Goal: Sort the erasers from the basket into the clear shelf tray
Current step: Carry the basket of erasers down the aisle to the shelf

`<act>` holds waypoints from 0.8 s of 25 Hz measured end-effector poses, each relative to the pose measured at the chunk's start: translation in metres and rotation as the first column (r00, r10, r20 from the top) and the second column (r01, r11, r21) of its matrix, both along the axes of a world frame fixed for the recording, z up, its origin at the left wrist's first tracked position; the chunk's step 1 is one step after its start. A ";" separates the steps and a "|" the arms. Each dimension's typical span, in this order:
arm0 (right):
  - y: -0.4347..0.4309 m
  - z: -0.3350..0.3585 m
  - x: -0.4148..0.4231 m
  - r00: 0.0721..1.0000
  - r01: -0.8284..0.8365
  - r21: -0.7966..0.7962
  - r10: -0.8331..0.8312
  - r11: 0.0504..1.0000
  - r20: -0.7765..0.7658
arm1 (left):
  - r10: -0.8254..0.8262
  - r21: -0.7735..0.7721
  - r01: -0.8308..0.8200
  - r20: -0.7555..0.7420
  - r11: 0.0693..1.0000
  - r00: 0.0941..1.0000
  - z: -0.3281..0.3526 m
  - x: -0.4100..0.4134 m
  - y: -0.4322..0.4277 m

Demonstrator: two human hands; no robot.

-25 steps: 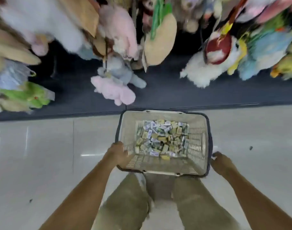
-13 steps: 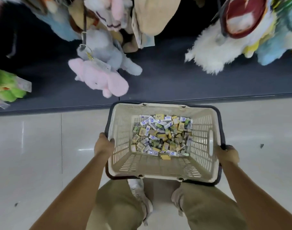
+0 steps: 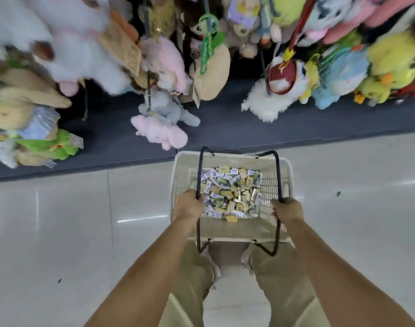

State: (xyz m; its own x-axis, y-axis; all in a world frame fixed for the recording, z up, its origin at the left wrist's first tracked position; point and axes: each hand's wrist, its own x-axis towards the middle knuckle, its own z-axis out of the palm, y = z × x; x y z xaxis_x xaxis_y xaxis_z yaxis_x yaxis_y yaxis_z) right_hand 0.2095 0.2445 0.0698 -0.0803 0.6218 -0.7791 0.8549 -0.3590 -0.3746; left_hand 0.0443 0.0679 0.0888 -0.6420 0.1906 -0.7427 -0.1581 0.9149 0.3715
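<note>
Tiled floor point(image 3: 60, 220), plush point(image 3: 159, 133) at 12 o'clock. Left hand point(image 3: 190, 205) and right hand point(image 3: 288, 210) clench basket point(image 3: 237, 228) handles point(image 3: 279, 175); erasers point(image 3: 230, 194) inside. Likely the carrying step; tray unseen, find it next.

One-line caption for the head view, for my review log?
The left hand and right hand each grip a handle of a cream basket of erasers, near hanging plush toys.
</note>
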 end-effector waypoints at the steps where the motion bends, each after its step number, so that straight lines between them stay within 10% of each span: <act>1: -0.002 0.023 0.009 1.000 0.011 0.003 -0.011 1.000 -0.011 | -0.032 0.003 0.032 -0.005 0.999 0.999 0.022 0.001 -0.001; 10: -0.032 0.206 0.116 0.881 0.434 -0.099 -0.445 0.895 -0.162 | -0.498 0.129 0.487 0.074 0.864 0.864 0.195 0.042 0.053; 20: 0.028 0.254 0.303 0.577 0.782 -0.129 -0.786 0.610 -0.220 | -0.826 0.153 0.819 -0.033 0.552 0.563 0.240 0.214 0.221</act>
